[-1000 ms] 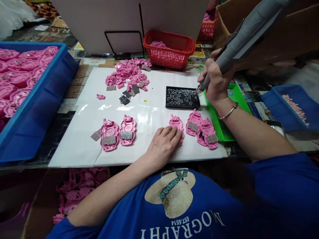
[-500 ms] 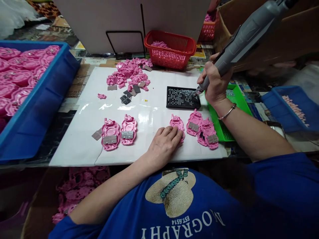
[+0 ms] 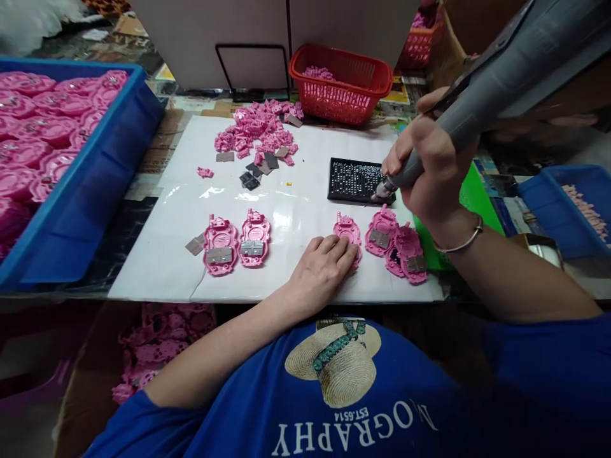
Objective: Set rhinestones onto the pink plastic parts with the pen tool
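Note:
My right hand [image 3: 436, 172] is wrapped round a grey electric screwdriver [image 3: 482, 108]. The tool is tilted, its tip by the near right corner of a black screw tray [image 3: 356, 179] filled with small screws. On the white work surface, my left hand [image 3: 322, 270] lies over the lower half of a pink plastic shell [image 3: 347, 230], fingers curved down on it; what is under the fingers is hidden. Right of it, several pink shells overlap, one with a grey plate [image 3: 379, 239]. Two more shells, a left one [image 3: 220, 245] and a right one [image 3: 254, 236], lie side by side with grey plates on them.
A heap of small pink parts [image 3: 258, 130] lies at the back with loose grey plates. Behind stands a red basket [image 3: 341, 86]. A large blue bin [image 3: 114, 172] of pink shells is at left; a green tray [image 3: 482, 203] and a blue box [image 3: 539, 197] are at right.
The screwdriver in my right hand has come nearer and lower, its tip moving from over the screws to the tray's near right corner. My left hand stays on the pink shell. The view has shifted slightly.

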Demonstrator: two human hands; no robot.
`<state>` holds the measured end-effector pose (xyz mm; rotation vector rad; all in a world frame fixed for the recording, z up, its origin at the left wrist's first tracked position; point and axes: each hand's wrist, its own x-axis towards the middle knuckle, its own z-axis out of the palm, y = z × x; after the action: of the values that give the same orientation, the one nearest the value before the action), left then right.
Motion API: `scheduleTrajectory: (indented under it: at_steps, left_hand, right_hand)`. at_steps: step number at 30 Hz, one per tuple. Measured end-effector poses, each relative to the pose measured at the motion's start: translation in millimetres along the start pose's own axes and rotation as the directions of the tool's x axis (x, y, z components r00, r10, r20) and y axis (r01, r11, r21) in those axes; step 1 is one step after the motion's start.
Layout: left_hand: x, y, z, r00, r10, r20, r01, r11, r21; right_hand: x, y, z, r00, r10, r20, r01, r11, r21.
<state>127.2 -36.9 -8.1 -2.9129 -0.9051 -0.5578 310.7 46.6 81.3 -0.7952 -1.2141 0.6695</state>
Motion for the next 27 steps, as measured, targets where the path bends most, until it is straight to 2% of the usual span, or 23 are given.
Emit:
scheduleTrajectory:
  at_steps: [4, 10, 16, 20, 27]
  left_hand:
    - [0.4, 0.4, -0.4, 1.0, 0.0, 0.002, 0.0, 1.0, 0.007]
    - [1.4, 0.8, -3.5, 1.0, -0.001, 0.01, 0.001, 1.0, 0.001]
    - [1.7, 0.3, -4.6, 0.999, 0.003, 0.033, -0.003, 1.0, -0.002]
    - [2.1, 0.3, -5.4, 1.0, 0.003, 0.026, -0.003, 1.0, 0.004]
    - [2.7, 1.3, -5.5, 1.0, 0.003, 0.015, -0.003, 1.0, 0.012]
  right_hand:
    - [-19.7, 3.4, 8.9, 0.995, 0.054, 0.081, -0.058, 0.997, 0.048]
    - [-26.4, 10.0, 11.5, 0.993, 0.032, 0.113, -0.051, 0.984, 0.172]
    - [-28.0, 13.3, 11.5, 0.988, 0.109, 0.112, -0.112, 0.993, 0.02]
    - [-28.7, 16.5, 11.3, 0.987, 0.066, 0.146, -0.076, 0.995, 0.061]
    - [-32.9, 17.7, 16.1, 0.982, 0.065, 0.176, -0.085, 0.99, 0.108]
